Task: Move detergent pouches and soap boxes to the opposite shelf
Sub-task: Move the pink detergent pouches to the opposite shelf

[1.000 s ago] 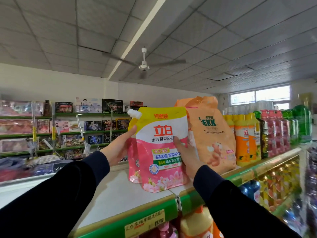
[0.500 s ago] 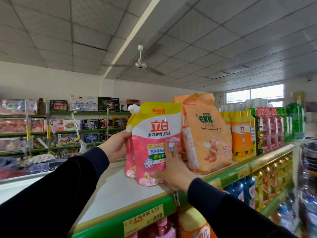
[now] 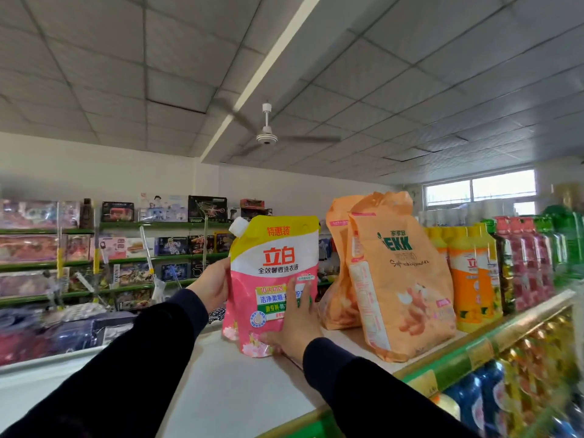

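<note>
Fingers (image 3: pixel 295 298) of the right hand (image 3: pixel 295 320) lie spread flat on the front of the pink-and-yellow detergent pouch (image 3: pixel 275 279), thumb at its base; the left hand (image 3: pixel 213 284) clasps its left edge. It stands upright on the white top shelf (image 3: pixel 227 393), long axis vertical, spout (image 3: pixel 238 225) up-left, label facing the camera, near two orange bags (image 3: pixel 401 279). Beyond hang a ceiling fan (image 3: pixel 267 137) and a tiled ceiling.

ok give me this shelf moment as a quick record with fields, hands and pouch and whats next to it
item held: pink and yellow spouted detergent pouch, upright on white shelf top
left hand: grips pouch's left edge
right hand: flat on pouch's lower front
right neighbours: two orange plastic bags, apart from pouch
further right: orange and yellow bottles
</note>
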